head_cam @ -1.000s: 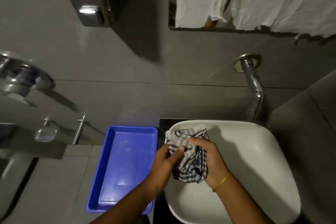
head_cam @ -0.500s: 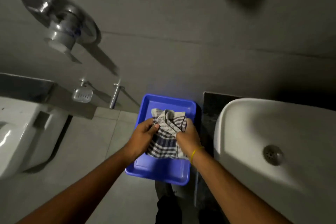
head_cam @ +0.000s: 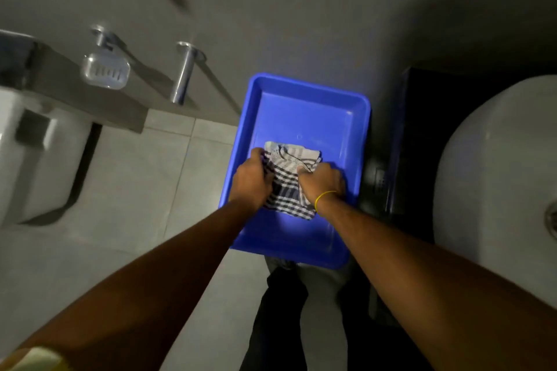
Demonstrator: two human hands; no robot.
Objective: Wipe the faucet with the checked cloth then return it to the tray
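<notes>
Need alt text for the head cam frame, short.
Both hands, left hand and right hand, press a folded checked cloth into a blue tray, each with a closed grip on it. A white sink sits to the right, a soap dish on the wall to the left.

No readable text, labels or numbers anywhere.

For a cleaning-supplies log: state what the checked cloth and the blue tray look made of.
Checked cloth: woven fabric, probably cotton, matte; it folds and creases softly between both hands. Blue tray: moulded plastic by the look, smooth and slightly glossy, with rounded rim corners and a faint sheen on its floor.
</notes>
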